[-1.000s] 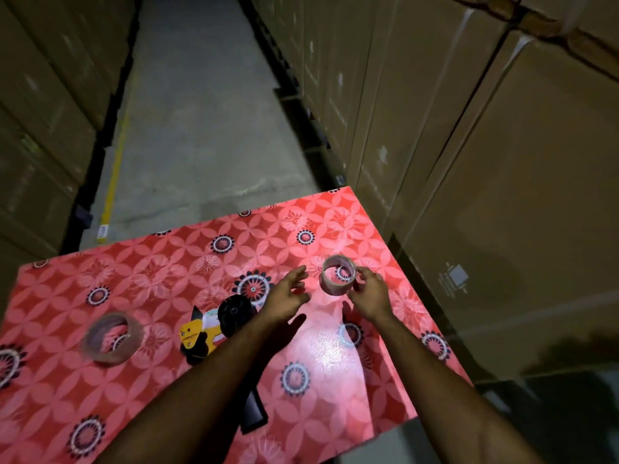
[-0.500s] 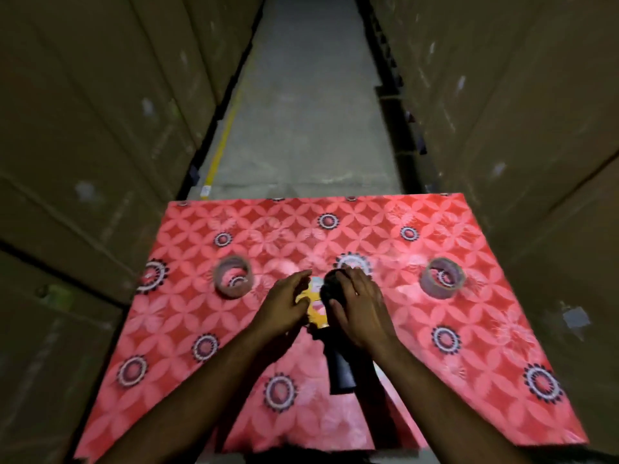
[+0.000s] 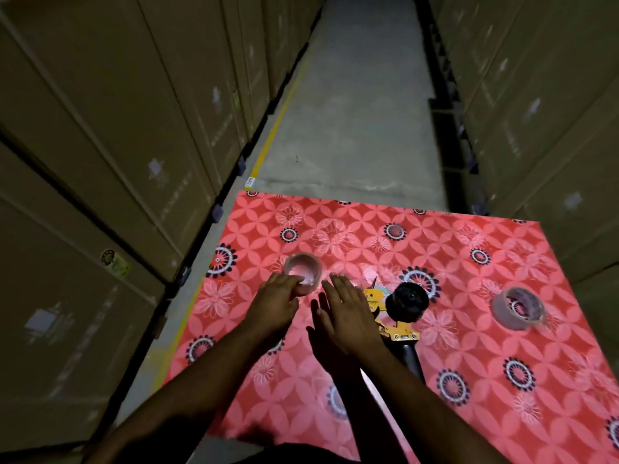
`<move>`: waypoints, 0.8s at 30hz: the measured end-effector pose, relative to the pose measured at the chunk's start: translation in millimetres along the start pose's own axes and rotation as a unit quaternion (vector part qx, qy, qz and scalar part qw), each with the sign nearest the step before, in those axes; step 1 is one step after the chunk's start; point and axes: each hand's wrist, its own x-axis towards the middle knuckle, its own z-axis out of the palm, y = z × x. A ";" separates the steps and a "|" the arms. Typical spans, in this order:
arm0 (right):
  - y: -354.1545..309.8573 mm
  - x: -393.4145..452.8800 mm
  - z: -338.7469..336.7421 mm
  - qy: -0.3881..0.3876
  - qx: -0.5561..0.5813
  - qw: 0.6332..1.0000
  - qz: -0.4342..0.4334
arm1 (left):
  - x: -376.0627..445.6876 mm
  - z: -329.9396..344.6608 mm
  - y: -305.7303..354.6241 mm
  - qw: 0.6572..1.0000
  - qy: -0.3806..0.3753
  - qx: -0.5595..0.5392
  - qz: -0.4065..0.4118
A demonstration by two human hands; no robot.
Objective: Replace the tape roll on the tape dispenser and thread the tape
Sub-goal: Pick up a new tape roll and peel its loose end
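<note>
Hands are both over the red patterned tablecloth [image 3: 469, 329], near its middle. The left hand [image 3: 273, 304] has its fingers curled on the near rim of a clear tape roll [image 3: 301, 272]; whether it already grips the roll or only touches it, I cannot tell. This roll lies flat on the cloth, at about 11 o'clock from the left hand. The right hand [image 3: 348, 316] is flat and spread wide, fingers pointing to 12 o'clock, and it holds nothing. It hovers just beside the left hand, and its dark shadow falls on the cloth under it.

At 3 o'clock from the right hand, close to it, lies the tape dispenser [image 3: 398, 313]. It has a yellow metal frame, a black round hub with no roll on it, and a black handle pointing to 6 o'clock, partly hidden by the right forearm. Farther at 3 o'clock, well apart from the dispenser, a second tape roll [image 3: 517, 308] sits near the right edge of the cloth.

Stacked cardboard boxes [image 3: 100, 162] stand on both sides, with a grey concrete floor [image 3: 361, 112] between them at 12 o'clock.
</note>
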 end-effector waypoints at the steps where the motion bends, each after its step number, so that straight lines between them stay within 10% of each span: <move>1: -3.4 1.3 0.3 0.002 0.002 1.000 0.002 | 8.3 0.9 -0.4 0.999 -0.002 0.029 0.023; 9: -2.9 0.1 -0.2 0.012 0.031 0.999 0.028 | 54.0 28.4 -6.2 0.991 -0.019 0.119 0.063; 13: -0.7 -0.5 -10.4 0.013 0.096 0.995 0.037 | 47.3 31.4 -7.6 0.994 0.000 -0.081 -0.068; 16: -6.2 4.2 -22.9 0.037 0.216 0.972 0.079 | 24.5 3.1 19.6 0.900 0.017 -0.409 -0.147; 24: -26.6 2.8 -48.8 0.099 0.519 0.844 0.091 | -31.8 -37.6 74.3 0.778 -0.017 -0.619 -0.105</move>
